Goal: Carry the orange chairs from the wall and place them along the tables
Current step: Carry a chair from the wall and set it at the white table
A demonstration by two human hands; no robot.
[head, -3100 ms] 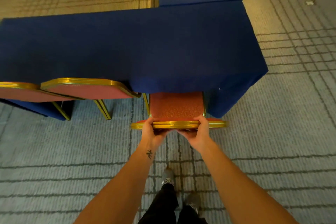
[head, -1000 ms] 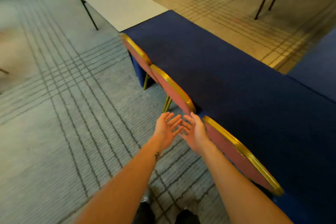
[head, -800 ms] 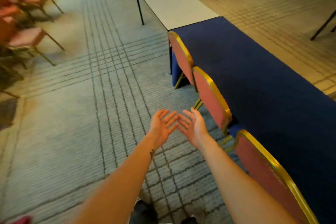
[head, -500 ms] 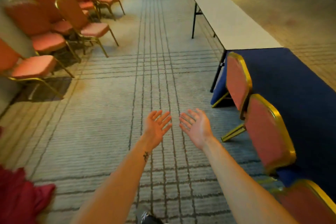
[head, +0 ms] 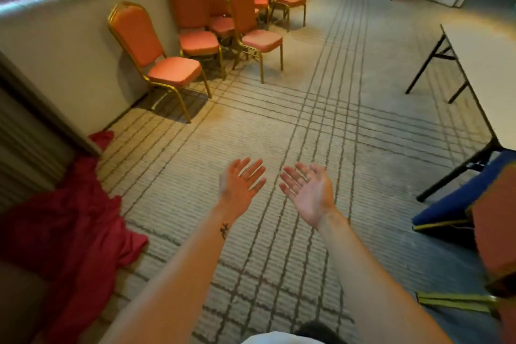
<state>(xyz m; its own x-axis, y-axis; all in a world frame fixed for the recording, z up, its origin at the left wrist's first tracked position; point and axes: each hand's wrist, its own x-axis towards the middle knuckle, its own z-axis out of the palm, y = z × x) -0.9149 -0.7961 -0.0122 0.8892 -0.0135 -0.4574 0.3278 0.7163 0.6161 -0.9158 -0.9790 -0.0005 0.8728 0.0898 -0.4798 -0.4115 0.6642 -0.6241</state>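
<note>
Both hands, left hand (head: pixel 242 184) and right hand (head: pixel 308 190), extend palms-up with fingers spread wide, holding nothing, above the carpet (head: pixel 321 126). Orange chairs (head: pixel 195 28) stand along the wall (head: pixel 64 47); a bare bench (head: pixel 485 58) stands at right.

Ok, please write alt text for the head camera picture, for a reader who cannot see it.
The left hand and right hand reach forward, open and empty, over a lined carpet. Several orange chairs stand by the wall at upper left; a red cloth lies at lower left, a white table at right.
</note>
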